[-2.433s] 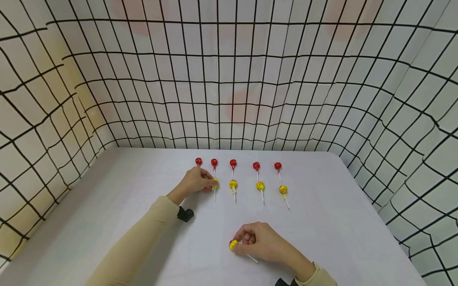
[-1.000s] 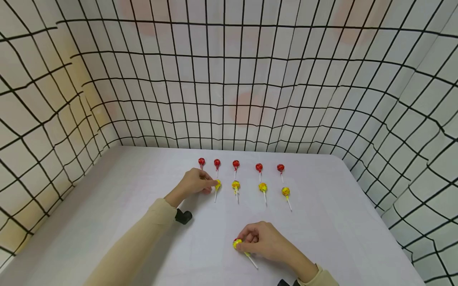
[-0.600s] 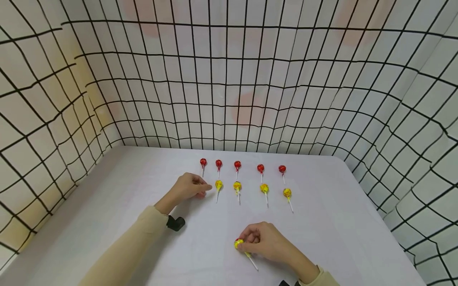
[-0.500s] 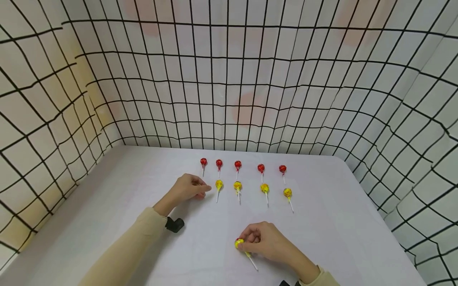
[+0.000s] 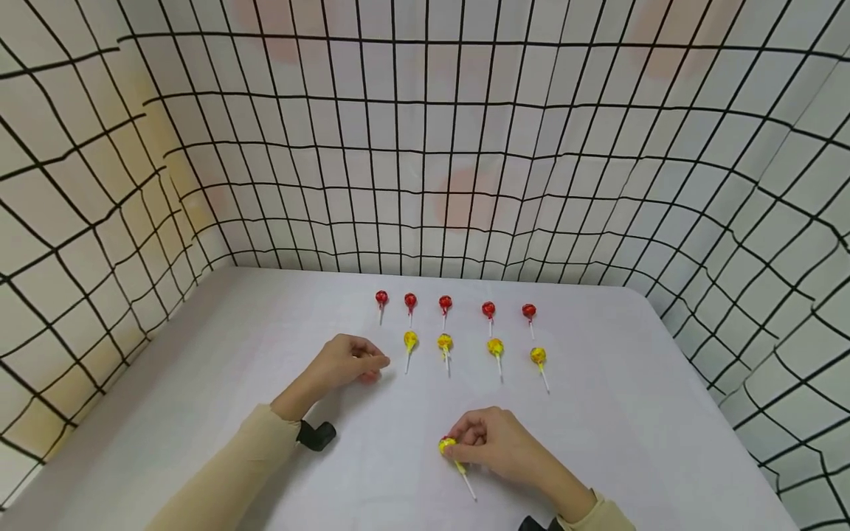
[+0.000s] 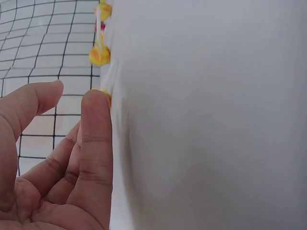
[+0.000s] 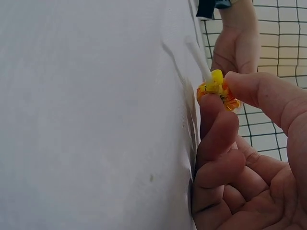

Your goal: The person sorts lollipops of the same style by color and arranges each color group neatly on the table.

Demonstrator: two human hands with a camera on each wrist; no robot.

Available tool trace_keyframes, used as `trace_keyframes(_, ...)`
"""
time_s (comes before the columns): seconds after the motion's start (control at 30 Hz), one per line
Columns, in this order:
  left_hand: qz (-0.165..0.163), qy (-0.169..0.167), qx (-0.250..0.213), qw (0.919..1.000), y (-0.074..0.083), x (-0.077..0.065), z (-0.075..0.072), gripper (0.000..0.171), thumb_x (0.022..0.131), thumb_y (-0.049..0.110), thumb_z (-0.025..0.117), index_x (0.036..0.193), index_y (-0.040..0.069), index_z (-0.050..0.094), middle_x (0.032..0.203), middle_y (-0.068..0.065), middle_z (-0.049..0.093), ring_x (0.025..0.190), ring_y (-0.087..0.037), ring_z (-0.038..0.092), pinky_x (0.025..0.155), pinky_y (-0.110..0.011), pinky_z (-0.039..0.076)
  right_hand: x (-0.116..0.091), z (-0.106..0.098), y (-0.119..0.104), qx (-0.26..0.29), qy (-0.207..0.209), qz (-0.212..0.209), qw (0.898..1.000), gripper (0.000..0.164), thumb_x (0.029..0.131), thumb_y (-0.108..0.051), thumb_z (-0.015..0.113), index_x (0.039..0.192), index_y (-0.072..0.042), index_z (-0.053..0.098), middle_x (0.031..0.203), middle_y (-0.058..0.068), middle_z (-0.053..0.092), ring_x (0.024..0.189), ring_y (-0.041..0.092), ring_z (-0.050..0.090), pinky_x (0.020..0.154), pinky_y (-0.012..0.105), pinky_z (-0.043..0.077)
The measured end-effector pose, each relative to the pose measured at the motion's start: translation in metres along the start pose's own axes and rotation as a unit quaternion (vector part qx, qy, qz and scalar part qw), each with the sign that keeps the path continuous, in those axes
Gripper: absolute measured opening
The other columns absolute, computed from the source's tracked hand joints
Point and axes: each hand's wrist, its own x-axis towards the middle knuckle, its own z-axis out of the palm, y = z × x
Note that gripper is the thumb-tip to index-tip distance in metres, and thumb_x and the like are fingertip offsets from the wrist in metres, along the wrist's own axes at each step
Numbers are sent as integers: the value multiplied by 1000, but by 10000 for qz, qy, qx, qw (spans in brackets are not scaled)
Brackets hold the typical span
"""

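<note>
Between thumb and fingers, my right hand (image 5: 501, 446) pinches a yellow-wrapped lollipop (image 7: 218, 90) by its head near the front of the table. Its white stick slants toward the front right in the head view. My left hand (image 5: 345, 361) holds nothing; its thumb and forefinger stand apart in the left wrist view. Just right of those fingertips lies the leftmost yellow lollipop (image 5: 410, 339), first in a row of several. Behind that row runs another of several red lollipops, the leftmost red lollipop (image 5: 381, 298) farthest from my right hand.
A white cloth covers the table (image 5: 598, 442). A black wire grid (image 5: 425, 147) over pale walls rises behind and at both sides. Dark wrist mounts (image 5: 316, 436) sit at both sleeves. The rightmost yellow lollipop (image 5: 538, 357) lies to the right.
My left hand has let go of the leftmost yellow lollipop and drawn back to the left and nearer. The right hand keeps its pinch on the other lollipop. The view has shifted slightly.
</note>
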Motion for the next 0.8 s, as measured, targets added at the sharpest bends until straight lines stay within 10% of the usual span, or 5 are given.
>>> trace_keyframes(0.8,539,-782,-812,9922,-26,-74,4,24,96,25,82,106,4,77,82,-3,76,74,-16,74,73,-28,63,44,3,-21,22,392,-175,9991,25,92,-35,85,100,-13,77,63,-3,67,61,9,56,57,23,39)
